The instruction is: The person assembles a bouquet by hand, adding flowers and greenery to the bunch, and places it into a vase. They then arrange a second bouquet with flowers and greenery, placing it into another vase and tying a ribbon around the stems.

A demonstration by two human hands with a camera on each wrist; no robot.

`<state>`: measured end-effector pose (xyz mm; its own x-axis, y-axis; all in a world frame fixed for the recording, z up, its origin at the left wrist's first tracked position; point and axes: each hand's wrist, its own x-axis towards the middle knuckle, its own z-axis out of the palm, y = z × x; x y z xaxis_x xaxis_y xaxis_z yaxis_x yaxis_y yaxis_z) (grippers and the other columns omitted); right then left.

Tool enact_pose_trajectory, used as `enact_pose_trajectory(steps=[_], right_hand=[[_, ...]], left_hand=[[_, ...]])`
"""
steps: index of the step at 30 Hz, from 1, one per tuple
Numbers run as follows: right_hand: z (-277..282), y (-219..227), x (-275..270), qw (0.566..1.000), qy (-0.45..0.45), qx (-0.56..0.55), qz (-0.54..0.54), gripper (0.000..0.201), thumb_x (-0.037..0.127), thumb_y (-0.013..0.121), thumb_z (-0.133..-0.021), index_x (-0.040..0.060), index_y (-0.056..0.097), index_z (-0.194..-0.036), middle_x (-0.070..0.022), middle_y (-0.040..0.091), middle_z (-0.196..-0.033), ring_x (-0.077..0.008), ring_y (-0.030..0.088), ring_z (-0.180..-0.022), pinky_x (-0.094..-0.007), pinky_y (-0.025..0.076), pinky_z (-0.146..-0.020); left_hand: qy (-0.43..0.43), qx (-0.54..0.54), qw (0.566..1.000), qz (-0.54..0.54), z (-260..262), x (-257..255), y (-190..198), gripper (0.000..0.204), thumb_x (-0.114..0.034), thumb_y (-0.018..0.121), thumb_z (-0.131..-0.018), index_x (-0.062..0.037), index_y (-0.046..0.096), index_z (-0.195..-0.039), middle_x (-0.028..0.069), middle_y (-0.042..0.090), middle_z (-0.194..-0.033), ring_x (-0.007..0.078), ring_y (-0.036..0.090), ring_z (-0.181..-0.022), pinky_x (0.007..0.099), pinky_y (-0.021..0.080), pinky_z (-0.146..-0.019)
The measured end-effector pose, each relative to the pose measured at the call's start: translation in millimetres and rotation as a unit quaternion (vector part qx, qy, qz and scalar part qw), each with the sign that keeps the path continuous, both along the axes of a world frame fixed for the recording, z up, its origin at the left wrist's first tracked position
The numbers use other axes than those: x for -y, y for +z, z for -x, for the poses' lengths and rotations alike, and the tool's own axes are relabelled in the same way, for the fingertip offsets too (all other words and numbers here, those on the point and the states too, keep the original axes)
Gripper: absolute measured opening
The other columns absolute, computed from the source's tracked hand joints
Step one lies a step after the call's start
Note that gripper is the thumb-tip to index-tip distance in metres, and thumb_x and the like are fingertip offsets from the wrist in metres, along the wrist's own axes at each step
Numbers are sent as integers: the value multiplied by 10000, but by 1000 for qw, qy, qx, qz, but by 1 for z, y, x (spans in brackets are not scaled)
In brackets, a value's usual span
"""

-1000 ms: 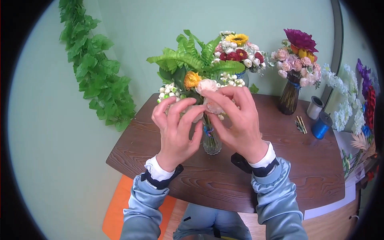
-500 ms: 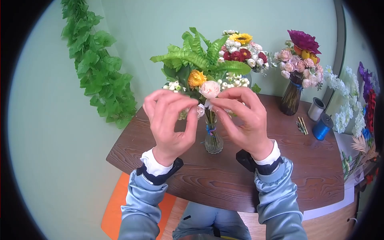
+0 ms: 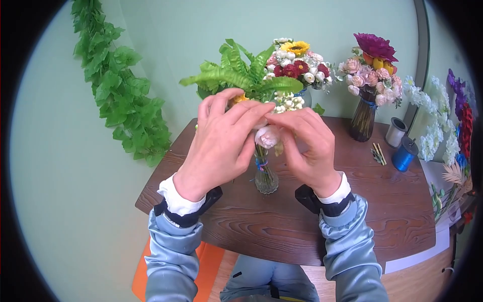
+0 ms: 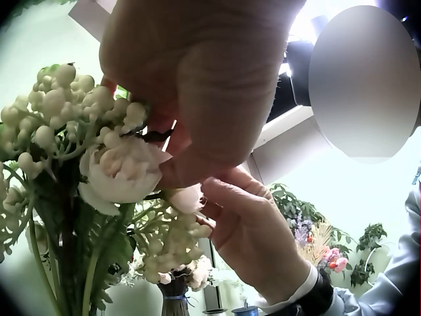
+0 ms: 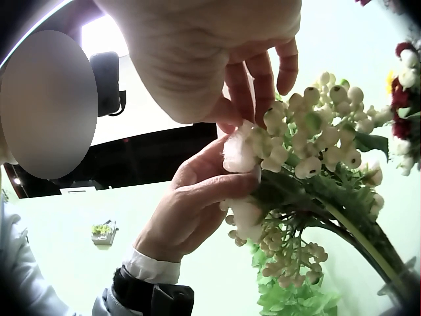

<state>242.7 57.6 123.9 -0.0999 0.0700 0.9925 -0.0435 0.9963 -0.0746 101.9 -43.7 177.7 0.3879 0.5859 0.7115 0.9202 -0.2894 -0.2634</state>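
Observation:
A flower arrangement stands in a clear glass vase, a pale pink flower low at its front. My left hand reaches over the blooms from the left, covering much of the orange flower. Opposite it, my right hand meets its fingertips. Between thumb and fingers, the left hand pinches pale petals beside white berries. The right hand pinches at a pale bloom, near an open white flower. The fingers partly hide the upper pink bloom.
Behind stand a bouquet with a sunflower and, right, a vase of pink and purple flowers. Silver and blue spools and small sticks lie on the dark table. A leafy garland hangs left.
My left hand has come in from the left, its fingers now over the upper blooms and meeting the right fingertips. The upper pink flower, visible half a second ago, is mostly covered.

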Motion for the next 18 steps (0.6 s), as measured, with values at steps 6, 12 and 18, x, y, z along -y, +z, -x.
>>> enact_pose_trajectory(steps=[6, 12, 18], right_hand=[[0, 1, 1, 1000, 4, -10, 14, 288, -67, 605, -701, 57, 651, -957, -79, 628, -834, -252, 580, -748, -347, 445, -664], [-1, 3, 3, 1000, 9, -1, 18, 257, -50, 618, -712, 48, 654, -947, -82, 618, -828, -258, 563, -768, -347, 453, -676], [-7, 5, -4, 998, 24, 51, -11, 253, 40, 679, -712, 59, 661, -964, -67, 615, -832, -242, 543, -763, -339, 448, -693]], left_hand=[[-18, 56, 998, 13, 1, 2, -3, 532, 17, 613, -670, -104, 566, -1186, 74, 588, -1032, 302, 464, -1045, 415, 335, -931], [-33, 69, 997, -3, 7, 3, -3, 400, -1, 646, -653, -72, 617, -1045, 75, 592, -1000, 291, 477, -1011, 407, 356, -898], [-44, 73, 996, -17, 12, 2, -7, 270, -16, 665, -653, -63, 598, -911, 53, 610, -954, 282, 505, -977, 394, 359, -886]])
